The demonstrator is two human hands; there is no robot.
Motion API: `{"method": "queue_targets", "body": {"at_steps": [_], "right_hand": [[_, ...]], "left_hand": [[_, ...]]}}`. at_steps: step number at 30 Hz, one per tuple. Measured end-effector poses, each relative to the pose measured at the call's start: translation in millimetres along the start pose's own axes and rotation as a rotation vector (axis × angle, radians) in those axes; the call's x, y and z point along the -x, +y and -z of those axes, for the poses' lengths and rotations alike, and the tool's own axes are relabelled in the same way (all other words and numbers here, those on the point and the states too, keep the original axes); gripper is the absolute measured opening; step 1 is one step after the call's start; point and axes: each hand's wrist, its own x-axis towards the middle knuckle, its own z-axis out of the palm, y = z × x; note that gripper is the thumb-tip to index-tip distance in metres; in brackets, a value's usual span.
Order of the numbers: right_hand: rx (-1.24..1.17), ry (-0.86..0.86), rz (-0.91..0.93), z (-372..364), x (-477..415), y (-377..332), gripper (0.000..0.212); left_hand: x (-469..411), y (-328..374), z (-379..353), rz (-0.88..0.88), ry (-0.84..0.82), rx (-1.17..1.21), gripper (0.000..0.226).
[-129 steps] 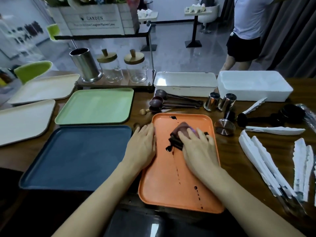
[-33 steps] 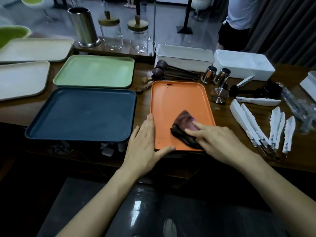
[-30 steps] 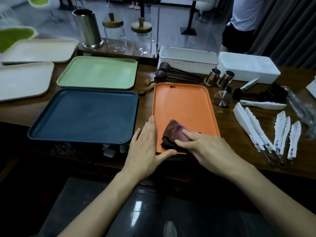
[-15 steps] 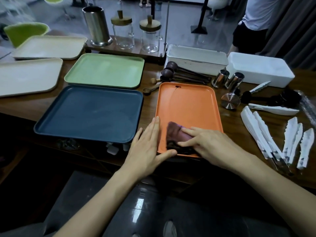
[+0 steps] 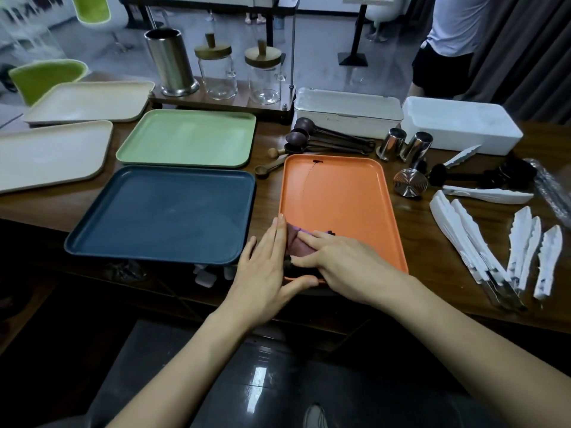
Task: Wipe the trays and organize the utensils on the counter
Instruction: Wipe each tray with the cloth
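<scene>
L hand (image 5: 265, 267), flat & open, braces orange tray (image 5: 340, 196) at its left rim, prob. so R hand (image 5: 340, 261), fingers straight, presses purple cloth (image 5: 295, 247) w/o slippage.

Trays, 5 total: cream trays (image 5: 89, 101) ×2, green tray (image 5: 188, 139) ×1, blue tray (image 5: 160, 214) ×1, orange tray (image 5: 336, 196) ×1.
Cloth (image 5: 295, 245) ×1.
Lidded jars (image 5: 217, 74) ×2.
Steel canister (image 5: 170, 63) ×1.
White boxes (image 5: 347, 109) ×2.
Steel cups (image 5: 391, 143) ×2.
Dark spoons (image 5: 296, 138) ×3.
Wooden spoons (image 5: 263, 172) ×2.
Ribbed disc (image 5: 410, 183) ×1.
White wrapped utensils (image 5: 550, 257): at least 7; they overlap.
Black scoops (image 5: 494, 176): count unreadable.
</scene>
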Motion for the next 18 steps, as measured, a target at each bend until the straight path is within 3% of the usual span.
{"method": "queue_targets", "body": {"at_steps": [4, 7, 9, 11, 18], "right_hand": [[0.022, 0.081, -0.005, -13.7, -7.2, -2.9, 0.044], [-0.139, 0.04, -0.006, -12.3, -0.7, 4.0, 0.047], [-0.21, 0.118, -0.018, -10.4, 2.4, 3.1, 0.044], [-0.18, 0.196, 0.007, -10.8, 2.7, -1.8, 0.043], [0.117, 0.109, 0.011, -14.7, -22.6, -1.8, 0.051]], "left_hand": [[1.0, 3.9, 3.8, -0.003, -0.007, -0.005, 0.097], [0.7, 2.1, 2.1, 0.003, 0.016, 0.044, 0.102], [0.3, 1.2, 0.2, 0.021, 0.046, 0.09, 0.108], [0.9, 2.4, -1.3, 0.046, 0.065, 0.109, 0.112], [0.0, 4.3, 0.5, 0.099, 0.002, 0.125, 0.109]]}}
